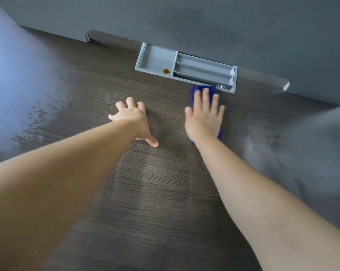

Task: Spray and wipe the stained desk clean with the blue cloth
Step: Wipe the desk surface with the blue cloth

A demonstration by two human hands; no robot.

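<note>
The dark wood-grain desk (pixel 155 192) fills the view. My right hand (pixel 204 116) lies flat, fingers spread, pressing the folded blue cloth (pixel 198 90) onto the desk just in front of the grey tray; most of the cloth is hidden under the palm. My left hand (pixel 133 118) rests on the bare desk to the left of it, fingers apart, holding nothing. A small brown stain (pixel 166 71) sits in the left compartment of the grey recessed tray (pixel 143 55). Faint wet streaks show on the desk between my arms.
The grey tray with slotted compartments sits at the desk's back edge against a dark grey partition (pixel 204 20). Glare and speckled droplets cover the desk at the left (pixel 38 118) and the right (pixel 277 141). No spray bottle is in view.
</note>
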